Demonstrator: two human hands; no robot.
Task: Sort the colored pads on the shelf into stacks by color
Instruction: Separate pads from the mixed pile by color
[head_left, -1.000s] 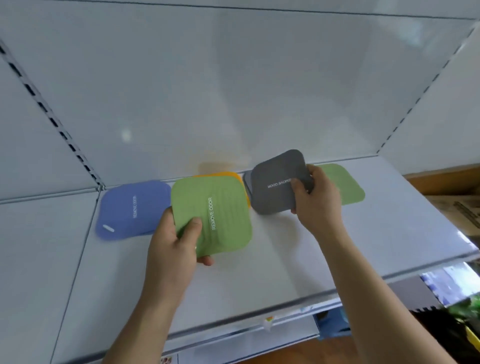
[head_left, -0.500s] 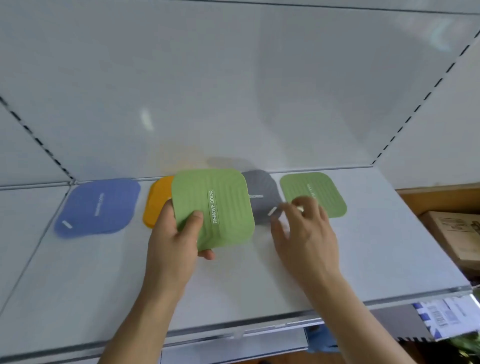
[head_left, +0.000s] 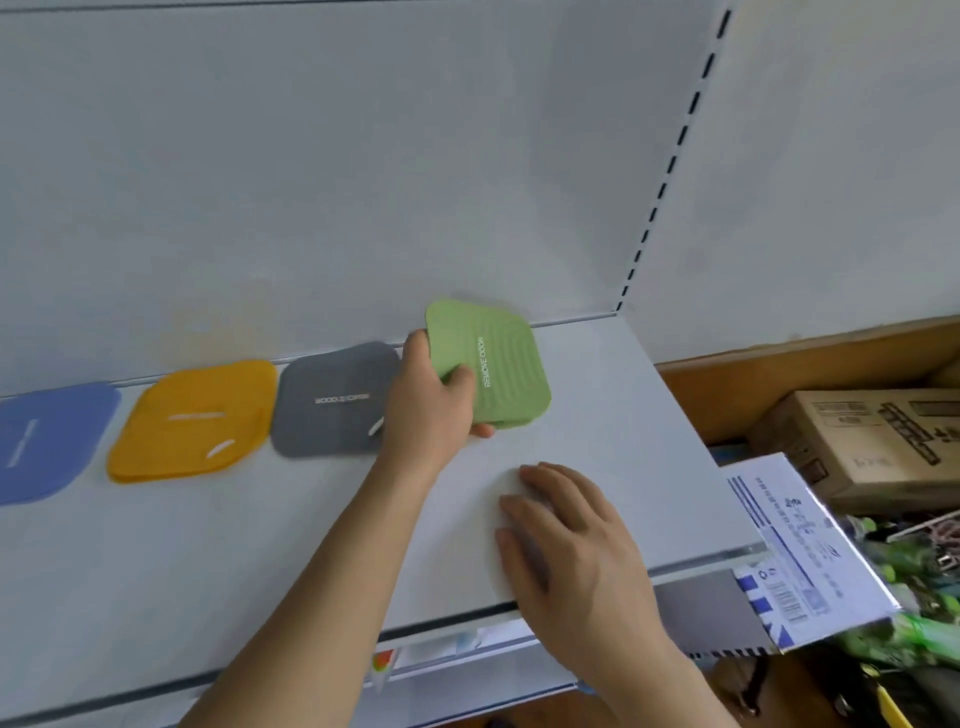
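Green pad (head_left: 493, 364), now rightward in left hand (head_left: 434, 410).

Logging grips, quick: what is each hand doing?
Left hand: closed on the green pad.
Right hand: open, flat on the shelf, holding nothing.

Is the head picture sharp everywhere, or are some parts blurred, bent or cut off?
Head view: the green pad in the left hand shows readable print; the gray pad's print is softer. The blue pad is cut by the left edge. The shelf edges splay from the wide lens. The right hand looks slightly soft. Light is even, shadows faint.
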